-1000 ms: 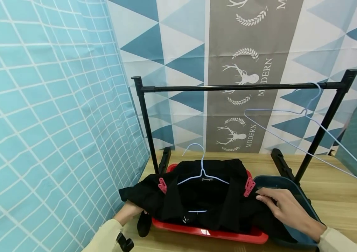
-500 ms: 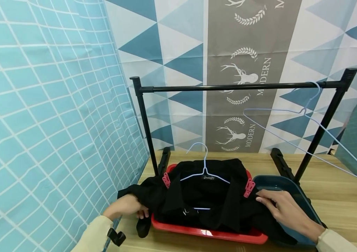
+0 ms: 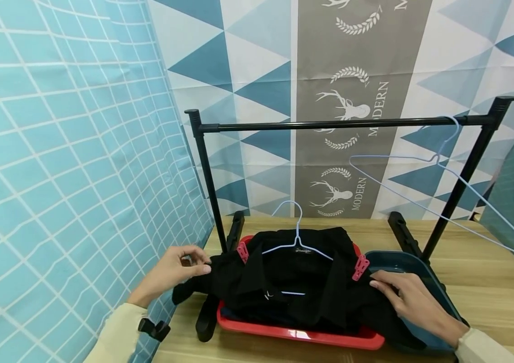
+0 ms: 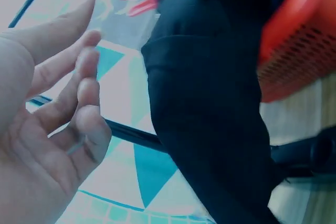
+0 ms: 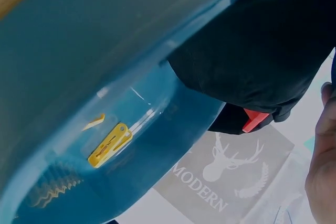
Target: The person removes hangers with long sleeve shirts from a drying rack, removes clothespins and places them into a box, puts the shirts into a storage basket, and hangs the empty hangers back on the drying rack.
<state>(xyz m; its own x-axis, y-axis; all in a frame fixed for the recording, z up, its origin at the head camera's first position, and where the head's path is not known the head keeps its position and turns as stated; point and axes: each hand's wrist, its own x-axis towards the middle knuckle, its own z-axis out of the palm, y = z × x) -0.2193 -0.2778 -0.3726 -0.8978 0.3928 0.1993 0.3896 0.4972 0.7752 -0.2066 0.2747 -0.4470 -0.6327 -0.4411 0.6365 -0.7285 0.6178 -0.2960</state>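
Your left hand (image 3: 171, 272), off the left side of the red basket (image 3: 300, 335), is just beside a sleeve with loose fingers, holding nothing. Your right hand (image 3: 413, 302), off the basket's right side, pinches the other sleeve's upper edge between thumb and fingertips.

Left to right: one sleeve of the black shirt (image 3: 300, 275) hangs outside the basket's left wall; a left pink clip (image 3: 243, 252) sits at that shoulder. Shirt body lies over the basket, collar spread, with a pale hanger (image 3: 297, 241) inside it, hook upward. A right pink clip (image 3: 361, 267) sits at the other shoulder. Right of the basket: a blue tub (image 3: 393, 262), yellow clip (image 5: 111, 144) inside. Above the basket runs a black rail (image 3: 329, 124); a bare hanger (image 3: 438, 159) hangs from its right end.

Step in hand, as judged: straightening the clipped shirt's sleeves. Next move probably calls for you to release the sleeve, take the hanger near its hook and raise it to the rail, keeping both shoulders on the wire.
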